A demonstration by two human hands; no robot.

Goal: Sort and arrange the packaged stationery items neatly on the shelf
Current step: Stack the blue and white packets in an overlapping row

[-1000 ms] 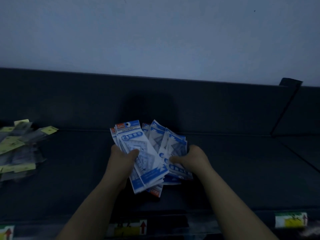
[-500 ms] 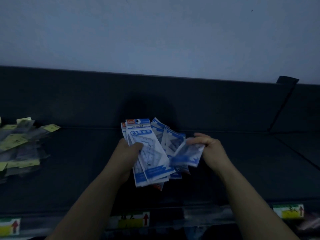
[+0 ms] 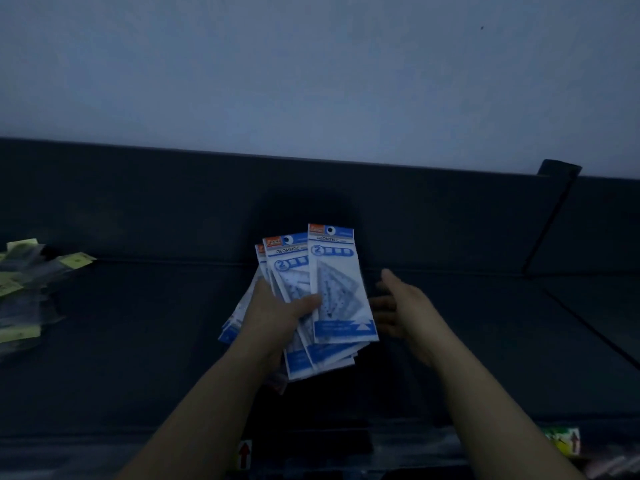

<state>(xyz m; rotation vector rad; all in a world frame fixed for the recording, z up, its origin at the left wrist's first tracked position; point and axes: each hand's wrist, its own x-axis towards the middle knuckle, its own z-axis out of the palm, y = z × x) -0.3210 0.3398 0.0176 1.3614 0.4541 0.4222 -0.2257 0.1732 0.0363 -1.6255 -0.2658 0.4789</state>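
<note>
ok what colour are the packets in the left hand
White with blue bands and print, seen in the head view: the packets fanned in the left hand.

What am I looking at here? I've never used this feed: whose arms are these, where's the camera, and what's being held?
There is no machine: the one camera sits on a person's head, looking down at their bare arms. The left hand grips a fanned stack of blue-and-white packets printed "GEOMETRIC", thumb across the front. The right hand is open beside them, fingers spread, holding nothing. Below is a dark shelf. At its far left lies a loose pile of clear packets with yellow tags.
</note>
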